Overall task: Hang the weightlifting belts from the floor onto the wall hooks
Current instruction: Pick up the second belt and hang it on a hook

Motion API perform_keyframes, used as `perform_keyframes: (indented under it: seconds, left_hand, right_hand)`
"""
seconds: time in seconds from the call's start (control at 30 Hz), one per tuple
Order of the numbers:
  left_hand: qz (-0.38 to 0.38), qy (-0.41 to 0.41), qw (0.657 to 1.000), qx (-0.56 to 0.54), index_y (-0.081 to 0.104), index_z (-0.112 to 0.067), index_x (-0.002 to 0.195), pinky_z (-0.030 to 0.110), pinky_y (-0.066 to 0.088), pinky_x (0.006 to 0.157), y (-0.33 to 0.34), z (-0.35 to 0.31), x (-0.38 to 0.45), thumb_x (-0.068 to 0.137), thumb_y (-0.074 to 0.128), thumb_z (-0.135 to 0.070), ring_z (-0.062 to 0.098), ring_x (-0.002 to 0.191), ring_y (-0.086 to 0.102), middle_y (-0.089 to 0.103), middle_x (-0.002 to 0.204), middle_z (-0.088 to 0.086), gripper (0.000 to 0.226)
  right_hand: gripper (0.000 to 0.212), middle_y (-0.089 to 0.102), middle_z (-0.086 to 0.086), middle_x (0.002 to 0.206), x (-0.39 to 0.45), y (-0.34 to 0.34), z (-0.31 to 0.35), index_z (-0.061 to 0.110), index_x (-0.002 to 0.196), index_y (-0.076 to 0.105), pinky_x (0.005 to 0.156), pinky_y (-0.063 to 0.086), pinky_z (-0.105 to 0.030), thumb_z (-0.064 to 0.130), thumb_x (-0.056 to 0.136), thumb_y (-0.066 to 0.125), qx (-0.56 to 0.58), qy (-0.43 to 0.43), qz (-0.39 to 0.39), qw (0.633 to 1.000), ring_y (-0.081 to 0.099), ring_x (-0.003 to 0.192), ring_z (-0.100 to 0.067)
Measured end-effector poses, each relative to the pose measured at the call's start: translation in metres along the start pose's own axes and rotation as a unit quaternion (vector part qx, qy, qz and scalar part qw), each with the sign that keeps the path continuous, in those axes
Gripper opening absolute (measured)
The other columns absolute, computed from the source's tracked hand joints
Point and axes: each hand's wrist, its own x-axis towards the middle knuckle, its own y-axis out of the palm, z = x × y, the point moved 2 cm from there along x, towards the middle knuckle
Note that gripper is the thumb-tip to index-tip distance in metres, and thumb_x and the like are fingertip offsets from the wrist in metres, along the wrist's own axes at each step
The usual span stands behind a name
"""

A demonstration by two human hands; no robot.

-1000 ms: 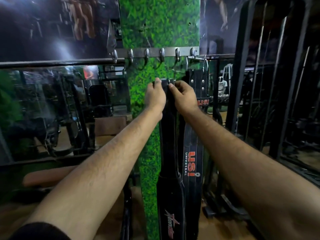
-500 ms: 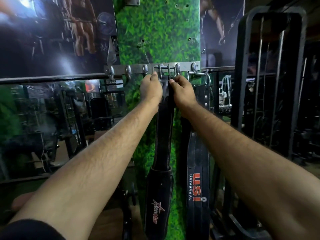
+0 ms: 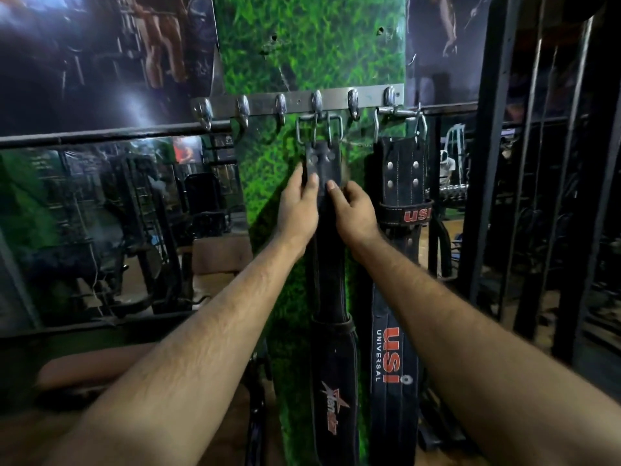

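A black weightlifting belt point(image 3: 331, 348) with a red star logo hangs down the green wall panel, its metal buckle point(image 3: 319, 129) caught on a hook of the steel hook rail point(image 3: 336, 97). My left hand point(image 3: 297, 210) pinches the belt's left edge just below the buckle, thumb on the front. On the belt's right edge my right hand point(image 3: 356, 213) holds it with the thumb pressed on its face. A second black belt point(image 3: 400, 348) marked USI hangs from the rightmost hook, close beside the first.
Three bare hooks point(image 3: 242, 109) stand on the rail to the left. A black metal rack frame point(image 3: 487, 163) rises at the right. A mirror point(image 3: 100, 213) covers the wall at left, with a brown bench pad point(image 3: 84, 368) below it.
The belt's buckle went up onto the hook and now hangs from it. Both hands slid down from the buckle end to a spot lower on the strap.
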Motion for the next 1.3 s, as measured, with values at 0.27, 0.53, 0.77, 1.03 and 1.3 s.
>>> perform_keyframes:
  seconds: [0.27,0.53,0.77,1.03,1.3]
  left_hand:
    - [0.015,-0.062,0.998,-0.008,0.060,-0.019,0.077,0.021,0.044,0.063,-0.010,0.064,-0.073,0.102,0.054,-0.019,0.001,0.065,0.054,0.061,0.066,-0.012,0.026]
    - [0.005,-0.150,0.989,0.009,0.051,-0.024,0.072,0.021,0.042,0.061,-0.008,0.144,-0.148,0.100,0.059,-0.025,-0.004,0.059,0.050,0.056,0.059,-0.018,0.029]
    - [0.004,-0.159,0.987,-0.029,0.064,-0.018,0.114,0.031,0.055,0.093,-0.022,0.172,-0.187,0.099,0.060,-0.031,0.010,0.106,0.069,0.072,0.112,-0.004,0.020]
    - [0.006,-0.250,0.968,0.014,0.065,-0.016,0.116,0.022,0.054,0.086,-0.044,0.258,-0.269,0.095,0.067,-0.020,0.009,0.102,0.071,0.074,0.108,-0.001,0.021]
    - [0.054,-0.367,0.927,0.057,0.065,-0.012,0.114,0.011,0.053,0.070,-0.056,0.338,-0.340,0.097,0.064,-0.019,-0.009,0.083,0.069,0.071,0.099,-0.009,0.019]
  right_hand:
    - [0.038,0.068,-0.003,0.083,-0.077,-0.003,-0.066,0.013,0.093,0.060,0.077,0.055,-0.049,0.050,0.097,0.053,-0.033,0.003,0.050,0.998,0.065,0.079,-0.021]
    - [0.020,0.062,0.022,0.073,-0.142,-0.010,-0.135,0.030,0.081,0.053,0.068,0.049,-0.037,0.028,0.101,0.058,-0.003,0.059,0.072,0.996,0.056,0.069,0.001]
    - [0.020,0.072,0.003,0.102,-0.196,0.001,-0.184,0.011,0.116,0.061,0.083,0.056,-0.029,0.023,0.101,0.059,0.101,0.142,0.061,0.983,0.070,0.096,-0.008]
    - [0.030,0.074,-0.011,0.113,-0.265,0.016,-0.245,0.001,0.120,0.065,0.091,0.056,-0.032,0.022,0.099,0.062,0.129,0.257,0.071,0.955,0.070,0.105,-0.017]
    - [0.025,0.073,-0.010,0.114,-0.347,0.016,-0.313,0.009,0.119,0.066,0.098,0.056,-0.038,0.019,0.096,0.065,0.122,0.335,0.078,0.931,0.070,0.108,-0.019]
